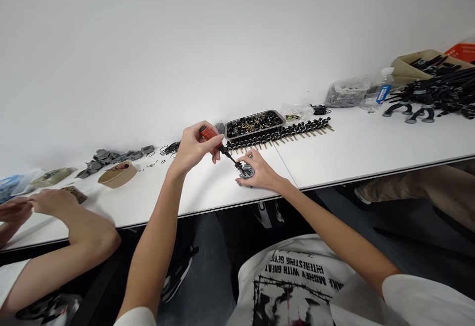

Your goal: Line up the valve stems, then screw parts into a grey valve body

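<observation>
My left hand (196, 147) is wrapped round the red and black handle of a screwdriver (212, 135), which slants down to the right. Its dark shaft reaches a small grey round part (246, 170) at the table's front. Fingers of my right hand (261, 171) grip that grey part from the right side and press it near the tabletop. Where exactly the screwdriver tip meets the part is too small to tell. Just behind my hands runs a row of black-headed pieces with brass-coloured stems (280, 134).
Behind the row sits a metal tray (255, 124) of small black and brass parts. Leftward are a tan bowl (117, 174) and grey pieces (107, 158). A water bottle (382, 90) and black tools (434, 91) stand right. A co-worker's hands (40, 205) work at far left.
</observation>
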Demonstrator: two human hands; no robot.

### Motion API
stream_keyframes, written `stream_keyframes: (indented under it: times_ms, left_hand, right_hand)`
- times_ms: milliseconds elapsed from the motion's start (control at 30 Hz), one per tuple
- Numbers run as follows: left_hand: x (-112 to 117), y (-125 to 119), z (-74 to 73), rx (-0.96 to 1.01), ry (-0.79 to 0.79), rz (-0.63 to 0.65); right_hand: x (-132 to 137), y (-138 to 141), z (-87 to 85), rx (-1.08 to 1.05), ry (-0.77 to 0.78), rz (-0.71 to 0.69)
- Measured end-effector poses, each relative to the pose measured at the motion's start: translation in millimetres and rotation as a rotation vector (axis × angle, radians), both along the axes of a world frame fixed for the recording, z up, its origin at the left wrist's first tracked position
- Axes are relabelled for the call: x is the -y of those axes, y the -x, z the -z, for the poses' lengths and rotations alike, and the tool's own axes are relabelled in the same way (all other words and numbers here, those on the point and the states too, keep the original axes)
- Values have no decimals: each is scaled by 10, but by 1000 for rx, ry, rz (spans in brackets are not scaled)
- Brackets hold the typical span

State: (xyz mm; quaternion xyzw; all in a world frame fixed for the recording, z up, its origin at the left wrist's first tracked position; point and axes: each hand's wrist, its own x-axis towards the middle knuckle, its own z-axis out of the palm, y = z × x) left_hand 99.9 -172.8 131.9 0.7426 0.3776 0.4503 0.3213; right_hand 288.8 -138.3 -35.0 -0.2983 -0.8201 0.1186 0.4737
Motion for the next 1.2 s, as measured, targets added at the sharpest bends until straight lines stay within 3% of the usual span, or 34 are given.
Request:
stream_keyframes:
  times_ms: [233,367,500,733,933,1067,1200]
  left_hand:
    - [152,-233,-184,-176,7,100]
    - [199,-368,-239,-160,88,100]
    - [175,-449,-252,-84,78,81]
    - [151,-503,-272,-322,-140,200]
    - [78,-484,-191,-217,-216,168]
    - [32,-465,-129,-109,-207,136]
    - [79,-431,-198,-138,-144,266]
  right_hand:
    - [3,-2,3,1,-1,4]
    - [-8,5,13,-4,3,15]
    - [-20,8,26,-1,-4,19]
    - [-34,20,45,-33,-20,10]
    - [-44,25,52,-26,-31,15]
    - [-47,30,55,-23,-21,17]
    - [-53,37,60,-27,-22,22]
